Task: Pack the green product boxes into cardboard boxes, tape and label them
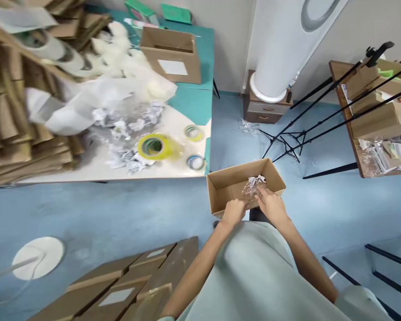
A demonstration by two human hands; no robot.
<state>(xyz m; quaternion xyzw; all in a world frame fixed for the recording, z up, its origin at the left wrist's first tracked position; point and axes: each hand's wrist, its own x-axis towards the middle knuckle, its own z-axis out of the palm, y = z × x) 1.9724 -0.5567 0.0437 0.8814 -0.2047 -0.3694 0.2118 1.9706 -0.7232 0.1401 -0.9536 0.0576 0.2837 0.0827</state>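
An open cardboard box (pixel 223 180) is held in front of me, with its inside facing up. My left hand (pixel 234 211) is closed over its near wall, fingers wrapped on the rim. My right hand (pixel 270 204) reaches over the near right rim, its visible fingers stretched apart and touching clear plastic wrap (pixel 249 189) inside. Crumpled white paper (pixel 256 179) lies by that wrap at the right end of the box. The tips of some right fingers are hard to make out.
A table (pixel 195 104) at left carries a cardboard box (pixel 183 55), yellow tape (pixel 153 146), smaller tape rolls (pixel 195 162), crumpled paper and stacked cardboard (pixel 6 111). Closed boxes (pixel 120 285) stand at lower left. Black stands (pixel 289 145) and another table (pixel 356 149) are at right.
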